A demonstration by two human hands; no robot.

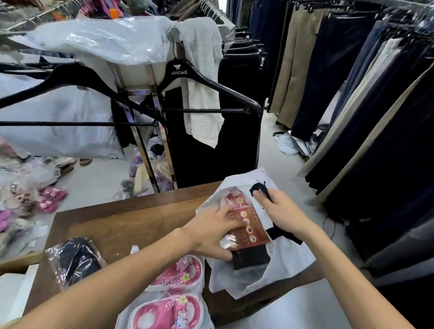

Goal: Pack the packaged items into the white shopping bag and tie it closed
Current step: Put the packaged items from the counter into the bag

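A white shopping bag (288, 263) lies open on the right end of a wooden table (132, 225). My left hand (212, 237) grips a packaged dark item with a brown label (254, 231), partly inside the bag's mouth. A pink packaged item (235, 199) lies deeper in the bag. My right hand (281, 209) pinches the bag's upper edge by its black print and holds the mouth up. Near the table's front lie two packaged pairs of pink slippers (177, 273) (165, 317). A packaged dark item (77, 260) lies to the left.
Black hangers (210, 88) hang on a metal rack behind the table, with plastic-covered clothes. Rows of trousers (365, 96) line the right side. Packaged slippers (15, 204) are heaped on the floor at left. A white box (8, 296) stands at the lower left.
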